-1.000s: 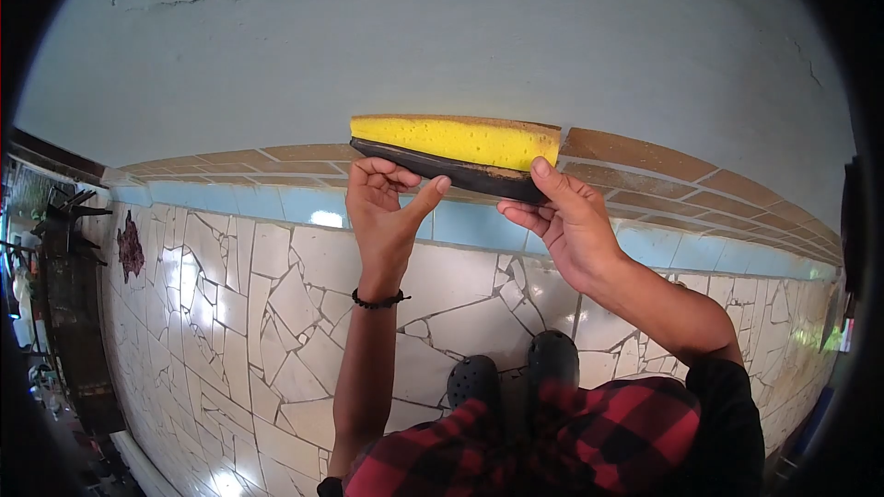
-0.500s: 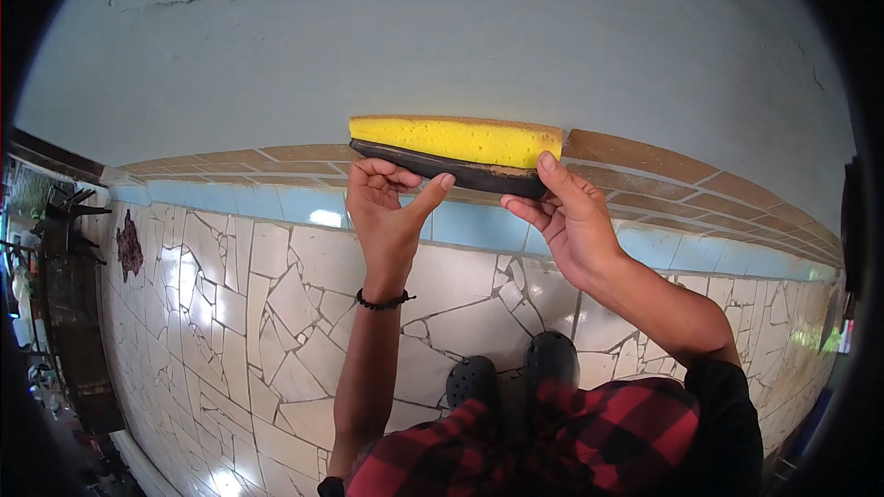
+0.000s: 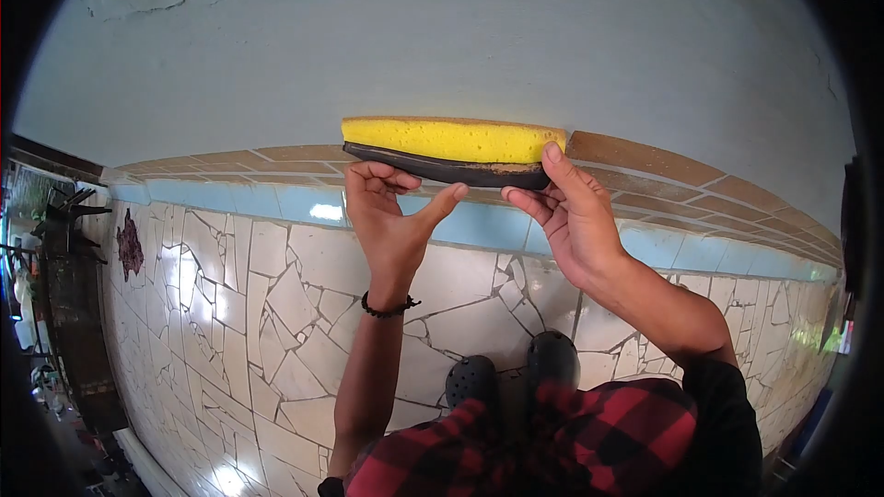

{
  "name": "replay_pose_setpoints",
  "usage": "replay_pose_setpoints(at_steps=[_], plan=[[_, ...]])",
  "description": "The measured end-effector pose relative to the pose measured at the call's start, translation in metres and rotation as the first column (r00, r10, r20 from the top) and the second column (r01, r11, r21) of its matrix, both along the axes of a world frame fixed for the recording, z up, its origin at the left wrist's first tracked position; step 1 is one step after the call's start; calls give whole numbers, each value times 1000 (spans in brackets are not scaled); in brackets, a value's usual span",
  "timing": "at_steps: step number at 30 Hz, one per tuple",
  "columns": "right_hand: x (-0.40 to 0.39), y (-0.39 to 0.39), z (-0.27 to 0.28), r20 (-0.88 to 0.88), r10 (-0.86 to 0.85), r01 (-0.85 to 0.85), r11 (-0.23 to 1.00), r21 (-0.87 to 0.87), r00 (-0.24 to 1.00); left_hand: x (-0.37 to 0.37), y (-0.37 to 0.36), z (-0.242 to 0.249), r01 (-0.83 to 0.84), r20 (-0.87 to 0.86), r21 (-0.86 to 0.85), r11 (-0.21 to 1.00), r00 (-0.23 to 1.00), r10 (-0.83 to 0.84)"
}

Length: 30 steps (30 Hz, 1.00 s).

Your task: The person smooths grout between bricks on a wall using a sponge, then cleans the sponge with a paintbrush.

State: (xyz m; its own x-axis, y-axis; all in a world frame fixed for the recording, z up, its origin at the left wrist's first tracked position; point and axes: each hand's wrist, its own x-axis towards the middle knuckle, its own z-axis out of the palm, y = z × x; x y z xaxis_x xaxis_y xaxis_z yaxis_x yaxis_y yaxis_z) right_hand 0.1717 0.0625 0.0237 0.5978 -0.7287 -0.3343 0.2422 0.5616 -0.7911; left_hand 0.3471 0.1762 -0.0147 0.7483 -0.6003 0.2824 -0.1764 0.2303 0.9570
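Observation:
A long yellow sponge (image 3: 451,140) with a thin brown layer along its top edge sits on a dark, curved backing (image 3: 442,167). Together they are held level in front of the grey wall. My right hand (image 3: 580,212) pinches the right end, thumb on the yellow face and fingers at the dark underside. Under the left part is my left hand (image 3: 391,212), its fingers curled against the dark backing and its thumb stretched out to the right, just below the backing. A dark bracelet is round the left wrist.
Behind the sponge, the grey wall (image 3: 460,37) meets brown tiles (image 3: 645,154) and a light blue tile band (image 3: 479,225). Below lies a floor of broken white tiles (image 3: 304,331). Dark shoes (image 3: 552,364) stand on it. Dark furniture (image 3: 74,221) is at the far left.
The sponge's left end has moved slightly left, and its dark backing is a little higher at the right. My left thumb has shifted right and down, away from the backing.

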Motion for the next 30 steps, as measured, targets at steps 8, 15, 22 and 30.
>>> replay_pose_setpoints(at_steps=[8,15,22,30], plan=[[2,6,15,57,-68,61,991,115,996,-19,-13,-6,-177,25,0,984,984,177],[-4,7,-2,174,-60,43,994,102,983,-23,-20,-5,-215,-26,9,976,976,215],[1,6,-1,158,-106,86,988,129,982,-27,-26,-3,-261,5,1,965,965,261],[7,-2,3,132,-86,68,989,131,988,-28,-37,-3,-312,7,-38,949,950,312]])
